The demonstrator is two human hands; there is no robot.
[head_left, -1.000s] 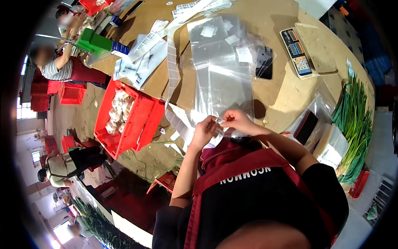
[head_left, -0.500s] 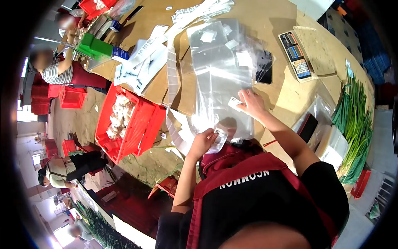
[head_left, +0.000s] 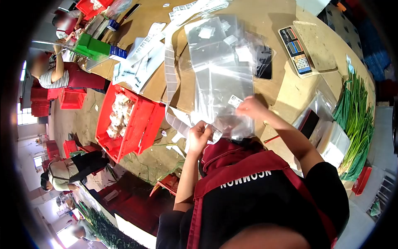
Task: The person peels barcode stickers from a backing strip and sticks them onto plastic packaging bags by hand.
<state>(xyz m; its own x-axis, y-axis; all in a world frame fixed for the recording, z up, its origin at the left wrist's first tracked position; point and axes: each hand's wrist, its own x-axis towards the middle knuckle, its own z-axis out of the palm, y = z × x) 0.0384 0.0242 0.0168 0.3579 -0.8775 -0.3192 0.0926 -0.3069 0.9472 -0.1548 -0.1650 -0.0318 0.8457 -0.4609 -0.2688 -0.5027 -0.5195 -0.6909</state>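
My left hand (head_left: 200,137) is closed, thumb and fingers pinching a strip of printed labels (head_left: 214,135) at the near edge of the table. A stack of clear plastic bags (head_left: 215,83) lies flat in front of me. On the top bag sits a small white label (head_left: 235,101) with black print. Just beside that label is my right hand (head_left: 252,108), slightly blurred, its fingers bent and drawn together over the bag. Whatever its fingertips hold, if anything, is hidden.
A scale (head_left: 296,52) and a dark phone (head_left: 264,62) lie beyond the bags. Green stalks (head_left: 356,124) line the right edge. A red crate (head_left: 143,133) stands left, with a long label ribbon (head_left: 170,70) nearby. Other people work at left, one in a striped shirt (head_left: 47,76).
My right hand has drawn back from the white label, which stays on the bag; its fingers are more bent. My left hand has shifted slightly left and up with the strip.
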